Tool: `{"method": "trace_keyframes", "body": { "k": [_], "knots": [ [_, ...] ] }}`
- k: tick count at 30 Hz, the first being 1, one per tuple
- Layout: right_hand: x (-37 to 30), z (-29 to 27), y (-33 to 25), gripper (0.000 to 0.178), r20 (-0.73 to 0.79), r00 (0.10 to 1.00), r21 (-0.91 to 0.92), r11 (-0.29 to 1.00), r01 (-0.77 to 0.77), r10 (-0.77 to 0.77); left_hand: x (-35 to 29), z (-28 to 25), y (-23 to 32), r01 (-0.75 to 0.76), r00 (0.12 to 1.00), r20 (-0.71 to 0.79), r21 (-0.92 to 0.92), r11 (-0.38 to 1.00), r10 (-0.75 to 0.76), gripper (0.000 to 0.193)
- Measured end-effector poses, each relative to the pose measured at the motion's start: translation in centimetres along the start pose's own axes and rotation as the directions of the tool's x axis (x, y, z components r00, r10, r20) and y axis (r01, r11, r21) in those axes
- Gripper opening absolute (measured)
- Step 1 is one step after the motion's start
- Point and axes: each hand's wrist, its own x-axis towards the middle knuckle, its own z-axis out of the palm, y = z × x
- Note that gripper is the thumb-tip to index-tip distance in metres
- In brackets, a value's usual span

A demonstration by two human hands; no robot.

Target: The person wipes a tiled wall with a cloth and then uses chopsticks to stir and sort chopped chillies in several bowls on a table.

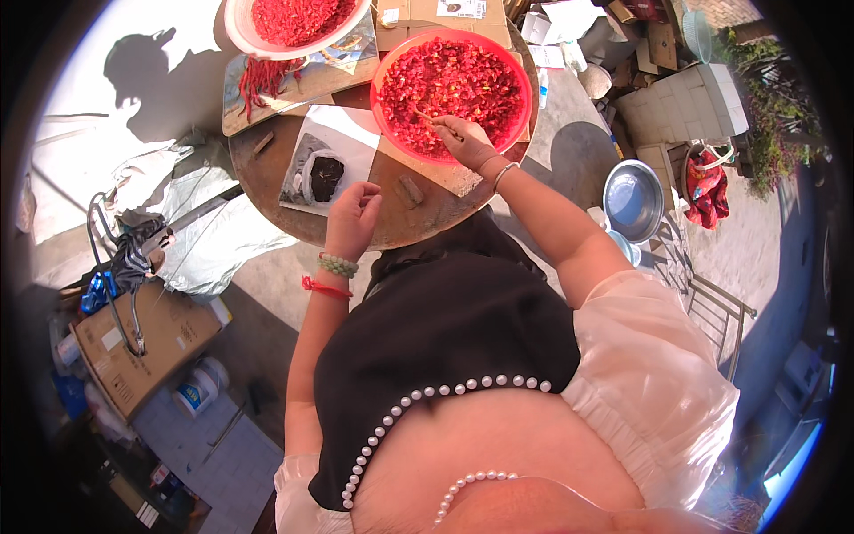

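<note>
My right hand (pixel 467 142) reaches over the near side of a pink basin (pixel 377 93) full of chopped red chillies (pixel 458 84). Its fingers are closed round a thin tan wooden stick (pixel 424 116), whose tip points left over the chillies. Whether this is one stick or a pair of chopsticks I cannot tell. My left hand (pixel 354 218) hovers by the near edge of the round table (pixel 267 178), fingers loosely curled in, with nothing visible in them. Just beyond it, an open plastic bag of dark stuff (pixel 326 175) lies on a white sheet (pixel 356 138).
At the far left, a pale bowl of red chillies (pixel 298 22) stands above a bunch of whole dried chillies (pixel 260 84). A small brown block (pixel 410 190) lies near the table edge. Right of the table are a metal basin (pixel 633 200) and a foam box (pixel 680 102).
</note>
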Motion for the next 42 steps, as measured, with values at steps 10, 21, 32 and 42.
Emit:
{"method": "trace_keyframes", "body": {
  "k": [10, 21, 32, 42],
  "knots": [
    [7.3, -8.2, 5.0, 0.031, -0.256, 0.961, -0.212, 0.964, -0.161, 0.104, -0.5, -0.4, -1.1, 0.019, 1.000, -0.001, 0.007, 1.000, -0.019, 0.014],
    [1.9, -2.3, 0.6, 0.025, 0.142, 0.987, -0.188, 0.977, 0.102, -0.076, 0.7, -0.2, -1.5, -0.011, 0.999, 0.031, 0.028, 1.000, 0.010, 0.014],
    [-1.9, -10.1, 3.9, 0.031, -0.199, 0.966, -0.158, 0.968, -0.197, 0.164, 1.1, 0.4, -0.7, -0.040, 0.999, 0.035, 0.041, 0.998, 0.038, 0.013],
    [2.2, -3.9, 0.4, 0.030, -0.107, 0.985, -0.240, 0.958, -0.157, 0.135, 0.8, 0.5, -1.2, -0.035, 0.999, 0.037, 0.019, 0.999, 0.035, 0.012]
  ]
}}
